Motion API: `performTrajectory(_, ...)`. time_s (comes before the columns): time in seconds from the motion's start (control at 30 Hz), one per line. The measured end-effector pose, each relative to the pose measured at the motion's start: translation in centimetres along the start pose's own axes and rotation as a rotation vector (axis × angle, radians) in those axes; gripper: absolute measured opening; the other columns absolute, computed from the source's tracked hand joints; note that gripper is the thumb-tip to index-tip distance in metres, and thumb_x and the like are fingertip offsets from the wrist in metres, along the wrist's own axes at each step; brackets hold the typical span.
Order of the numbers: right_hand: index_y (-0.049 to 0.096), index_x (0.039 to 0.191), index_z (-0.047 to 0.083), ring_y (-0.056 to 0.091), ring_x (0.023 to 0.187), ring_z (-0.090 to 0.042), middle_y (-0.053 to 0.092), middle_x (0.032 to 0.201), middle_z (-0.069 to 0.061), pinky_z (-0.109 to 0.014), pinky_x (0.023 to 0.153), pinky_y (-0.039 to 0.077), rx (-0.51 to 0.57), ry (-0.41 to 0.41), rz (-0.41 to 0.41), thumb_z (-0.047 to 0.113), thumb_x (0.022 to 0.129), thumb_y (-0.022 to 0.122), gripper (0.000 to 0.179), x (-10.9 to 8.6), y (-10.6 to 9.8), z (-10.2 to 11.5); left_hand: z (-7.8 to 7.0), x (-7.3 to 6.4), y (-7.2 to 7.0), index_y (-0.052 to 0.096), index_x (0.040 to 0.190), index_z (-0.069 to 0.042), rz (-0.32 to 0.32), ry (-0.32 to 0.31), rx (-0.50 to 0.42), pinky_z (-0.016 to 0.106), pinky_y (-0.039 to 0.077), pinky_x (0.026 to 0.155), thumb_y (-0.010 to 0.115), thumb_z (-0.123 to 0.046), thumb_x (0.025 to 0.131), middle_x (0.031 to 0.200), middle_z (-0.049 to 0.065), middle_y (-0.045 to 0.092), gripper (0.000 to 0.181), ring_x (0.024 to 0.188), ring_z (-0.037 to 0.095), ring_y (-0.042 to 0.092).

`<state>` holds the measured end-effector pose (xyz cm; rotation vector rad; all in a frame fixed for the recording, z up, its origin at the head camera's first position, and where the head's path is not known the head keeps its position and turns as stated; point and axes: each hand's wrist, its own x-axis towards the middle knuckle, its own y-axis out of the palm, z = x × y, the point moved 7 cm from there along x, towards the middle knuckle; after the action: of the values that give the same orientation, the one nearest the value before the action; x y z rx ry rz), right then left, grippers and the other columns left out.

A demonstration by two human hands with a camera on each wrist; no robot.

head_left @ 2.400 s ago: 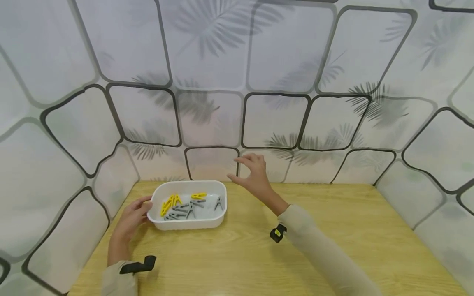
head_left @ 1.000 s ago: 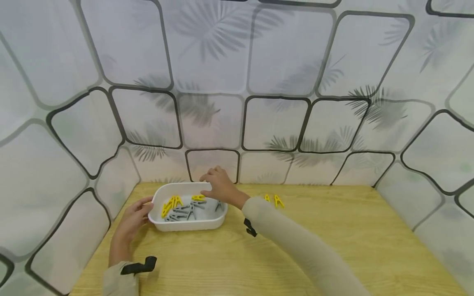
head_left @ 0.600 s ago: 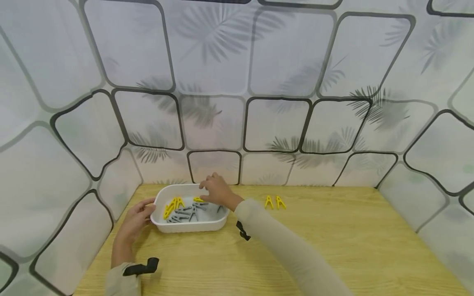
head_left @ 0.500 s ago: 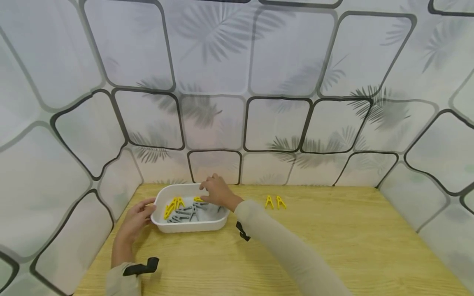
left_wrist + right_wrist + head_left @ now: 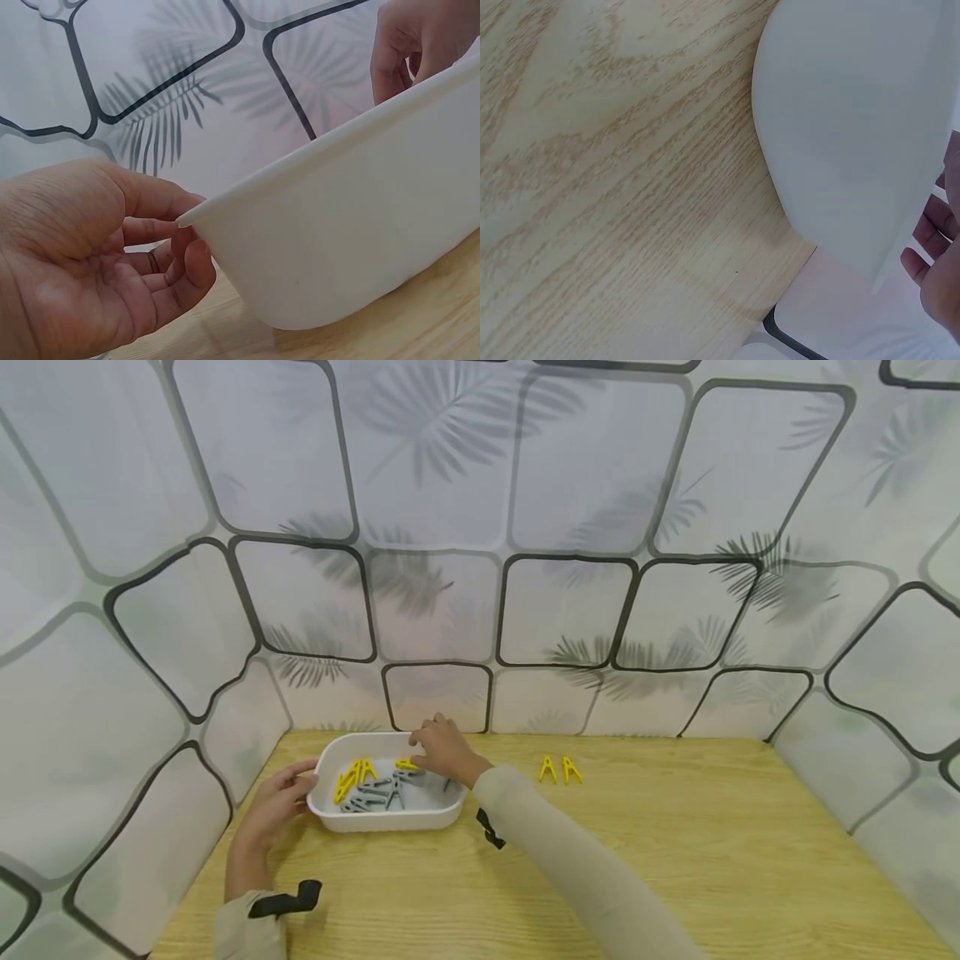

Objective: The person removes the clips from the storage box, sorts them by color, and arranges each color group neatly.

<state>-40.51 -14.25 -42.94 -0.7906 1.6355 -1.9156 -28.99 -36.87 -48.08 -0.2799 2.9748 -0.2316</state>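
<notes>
1. Currently, left hand [image 5: 273, 802] grips the left rim of the white plastic tub [image 5: 390, 823], fingers curled.
2. Right hand [image 5: 446, 752] reaches over the tub's back right, fingers bent; can't tell if it has hold of the yellow clothespin [image 5: 406, 764] at its fingertips.
3. Other yellow clothespins [image 5: 347, 781] inside tub's left, grey clothespins [image 5: 375, 788] toward its middle.
4. Yellow clothespin pair [image 5: 547, 762] on table [image 5: 675, 843], right of tub.

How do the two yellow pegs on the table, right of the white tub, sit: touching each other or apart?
Apart. The head view shows it: wood of the table shows between the left-hand yellow peg and the right-hand yellow peg.
</notes>
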Motion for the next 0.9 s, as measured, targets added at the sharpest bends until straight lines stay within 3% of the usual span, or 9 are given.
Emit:
performTrajectory(0.3,0.074,0.123,0.022,0.056,0.106,-0.019,0.070,0.118,0.001,-0.040,0.100,0.045,-0.070,0.006,0.041,0.036,0.097,0.070,0.030,0.0,0.8,0.1,0.0,-0.1,0.1,0.037,0.151,0.007,0.023,-0.010,0.003,0.023,0.055,0.074,0.053,-0.017,0.106,0.094,-0.007,0.061,0.053,0.082,0.005,0.061)
performTrajectory(0.63,0.075,0.119,0.022,0.058,0.106,-0.018,0.073,0.119,0.003,-0.040,0.101,0.047,-0.143,-0.001,0.039,0.035,0.098,0.070,0.026,0.2,1.7,0.2,-0.1,0.0,0.0,0.038,0.151,0.006,0.022,-0.016,0.005,0.023,0.055,0.075,0.053,-0.018,0.107,0.094,-0.008,0.059,0.052,0.082,0.005,0.060)
performTrajectory(0.9,0.074,0.118,0.022,0.059,0.108,-0.018,0.071,0.116,0.002,-0.036,0.101,0.048,-0.315,-0.024,0.125,0.038,0.103,0.060,0.026,0.0,3.5,0.2,0.1,0.0,0.0,0.037,0.151,0.007,0.032,-0.008,0.003,0.024,0.055,0.074,0.053,-0.015,0.106,0.094,-0.008,0.060,0.053,0.081,0.005,0.061)
